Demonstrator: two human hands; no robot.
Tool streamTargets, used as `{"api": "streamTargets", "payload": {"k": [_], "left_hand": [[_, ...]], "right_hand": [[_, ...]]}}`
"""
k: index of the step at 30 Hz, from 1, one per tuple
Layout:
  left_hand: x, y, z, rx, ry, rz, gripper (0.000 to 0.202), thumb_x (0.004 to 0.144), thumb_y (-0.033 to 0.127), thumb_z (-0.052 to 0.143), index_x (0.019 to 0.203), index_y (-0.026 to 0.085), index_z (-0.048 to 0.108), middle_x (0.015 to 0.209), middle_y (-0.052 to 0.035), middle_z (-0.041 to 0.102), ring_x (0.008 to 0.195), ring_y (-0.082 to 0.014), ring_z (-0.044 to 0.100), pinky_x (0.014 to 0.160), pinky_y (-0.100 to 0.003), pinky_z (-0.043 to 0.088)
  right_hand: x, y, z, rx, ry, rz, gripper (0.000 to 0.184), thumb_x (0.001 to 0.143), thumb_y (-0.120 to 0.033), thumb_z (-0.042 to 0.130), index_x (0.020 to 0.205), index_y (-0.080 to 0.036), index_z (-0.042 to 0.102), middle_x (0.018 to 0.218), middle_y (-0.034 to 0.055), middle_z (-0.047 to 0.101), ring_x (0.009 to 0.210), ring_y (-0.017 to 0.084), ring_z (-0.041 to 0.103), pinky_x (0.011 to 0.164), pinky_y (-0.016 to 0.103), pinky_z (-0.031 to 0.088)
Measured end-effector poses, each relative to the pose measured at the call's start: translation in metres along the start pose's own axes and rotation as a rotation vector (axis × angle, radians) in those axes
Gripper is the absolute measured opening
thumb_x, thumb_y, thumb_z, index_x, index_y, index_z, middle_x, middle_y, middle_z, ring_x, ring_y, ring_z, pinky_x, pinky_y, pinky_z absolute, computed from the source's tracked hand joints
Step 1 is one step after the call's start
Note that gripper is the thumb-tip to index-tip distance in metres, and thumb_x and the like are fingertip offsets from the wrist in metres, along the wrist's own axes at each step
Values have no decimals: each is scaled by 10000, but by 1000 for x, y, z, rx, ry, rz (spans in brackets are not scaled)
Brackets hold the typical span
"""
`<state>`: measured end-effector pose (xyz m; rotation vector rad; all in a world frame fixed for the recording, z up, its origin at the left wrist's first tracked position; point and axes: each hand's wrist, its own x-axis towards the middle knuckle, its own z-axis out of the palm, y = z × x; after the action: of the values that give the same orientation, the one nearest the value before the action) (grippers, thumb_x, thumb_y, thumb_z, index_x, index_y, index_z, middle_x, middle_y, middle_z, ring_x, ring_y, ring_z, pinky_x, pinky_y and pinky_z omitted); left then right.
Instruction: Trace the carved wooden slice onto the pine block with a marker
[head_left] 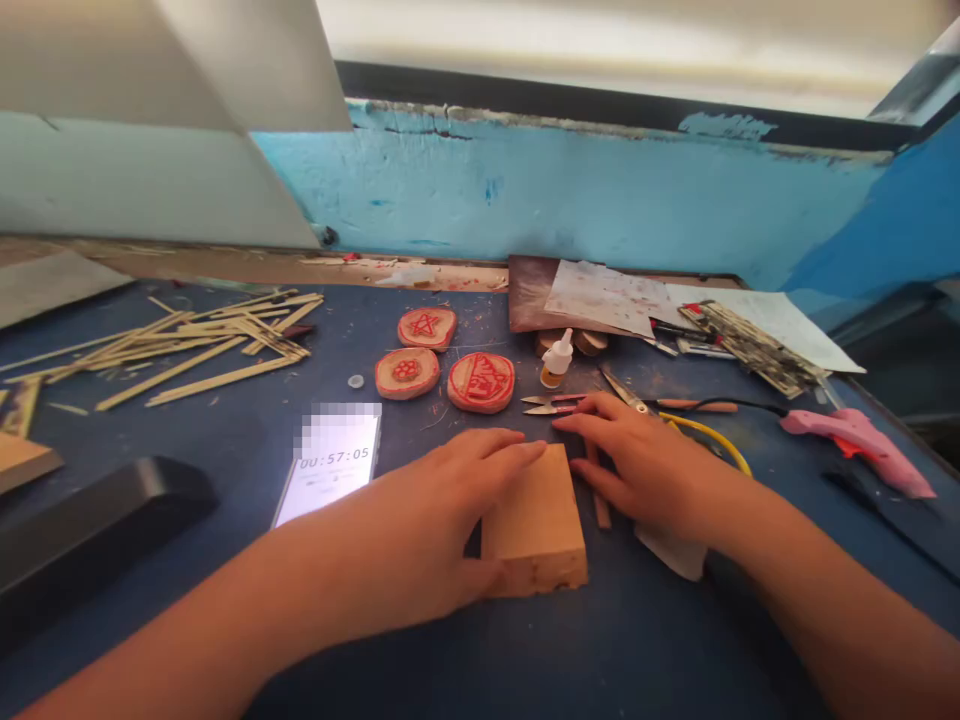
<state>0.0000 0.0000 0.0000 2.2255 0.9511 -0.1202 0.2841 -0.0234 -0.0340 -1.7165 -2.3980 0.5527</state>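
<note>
A pale rectangular wooden block (536, 515) lies on the blue table in front of me. My left hand (465, 500) grips its left side, fingers over the far part and thumb at the near left corner. To the right of the block, my right hand (637, 455) is open, fingers spread low over the table near the block's far right corner. Partly under those fingers are a small wooden stick (601, 505) and pink-handled thread snips (551, 405). Behind the block lie three wood slices with red designs, one a half-filled round (481, 382).
A white-capped glue bottle (556, 360) stands behind the snips. Loose thin sticks (217, 340) are heaped at the left, near a phone (330, 465) showing a timer. On the right are a pink glue gun (862, 445), its cable, scissors (622, 390) and papers (600, 295).
</note>
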Motion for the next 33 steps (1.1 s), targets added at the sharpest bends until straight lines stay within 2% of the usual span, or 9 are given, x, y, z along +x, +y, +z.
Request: {"api": "streamTargets", "payload": {"k": [5, 9, 15, 18, 21, 25, 28, 31, 33], "left_hand": [[6, -4, 4, 41, 27, -34, 1219, 656, 470, 1005, 1713, 314, 418, 1717, -66, 478, 1549, -365, 506, 1281, -483, 475], [9, 1, 6, 3, 62, -5, 1135, 670, 325, 992, 1676, 324, 468, 1597, -73, 555, 1431, -351, 607, 1222, -480, 521], [7, -5, 10, -37, 111, 57, 1218, 699, 293, 977, 1725, 436, 334, 1652, -81, 453, 1395, -347, 633, 1166, -492, 566], [8, -4, 7, -80, 317, 139, 1091, 772, 461, 971, 1698, 366, 400, 1709, -115, 416, 1503, -375, 538, 1216, -505, 521], [8, 6, -4, -356, 460, 122, 628, 979, 659, 729, 1476, 284, 649, 1503, -96, 652, 1338, -326, 662, 1044, -430, 621], [8, 15, -19, -828, 187, 14, 516, 1094, 674, 515, 1149, 253, 807, 1103, -40, 825, 1099, -278, 774, 899, -363, 643], [13, 6, -23, -833, 143, -10, 518, 1093, 672, 520, 1086, 245, 811, 1038, -35, 834, 1082, -275, 771, 935, -371, 615], [19, -7, -20, -691, 213, -67, 484, 1033, 684, 616, 1057, 230, 783, 1071, -45, 820, 1066, -282, 755, 910, -380, 612], [23, -10, -17, -748, 148, -104, 485, 1010, 683, 633, 1106, 227, 769, 1121, -62, 817, 1074, -292, 757, 879, -384, 623]], "right_hand": [[2, -2, -6, 71, 22, 9, 436, 1059, -259, 584, 1476, -199, 696, 1420, 163, 707, 1298, 349, 683, 1109, 539, 533], [-1, -14, -14, 206, -39, -6, 392, 1067, -430, 650, 1393, -229, 737, 994, 62, 817, 895, 238, 760, 798, 362, 574], [-2, -28, -17, 449, -31, 69, 341, 1000, -388, 739, 1296, -218, 738, 904, 34, 804, 702, 180, 747, 609, 279, 560], [-8, -35, -20, 553, 133, 126, 375, 972, -478, 764, 1242, -230, 686, 921, 40, 772, 688, 180, 723, 566, 280, 570], [-18, -48, -21, 654, 334, 127, 386, 921, -491, 846, 1149, -260, 635, 824, 10, 716, 610, 166, 673, 503, 269, 560], [-27, -59, -13, 576, 300, -193, 459, 1017, -346, 787, 1441, -310, 614, 1094, 28, 777, 827, 157, 747, 692, 253, 642], [-24, -56, -8, 355, 202, -376, 579, 1077, -219, 645, 1632, -273, 487, 1401, 89, 727, 1125, 195, 749, 924, 300, 651], [-19, -49, -7, 255, 215, -364, 475, 1077, -186, 592, 1550, -236, 582, 1486, 127, 670, 1278, 248, 706, 1067, 384, 621], [-16, -44, -8, 232, 244, -309, 436, 1066, -217, 618, 1500, -256, 627, 1528, 138, 620, 1190, 254, 725, 1044, 427, 628]]}}
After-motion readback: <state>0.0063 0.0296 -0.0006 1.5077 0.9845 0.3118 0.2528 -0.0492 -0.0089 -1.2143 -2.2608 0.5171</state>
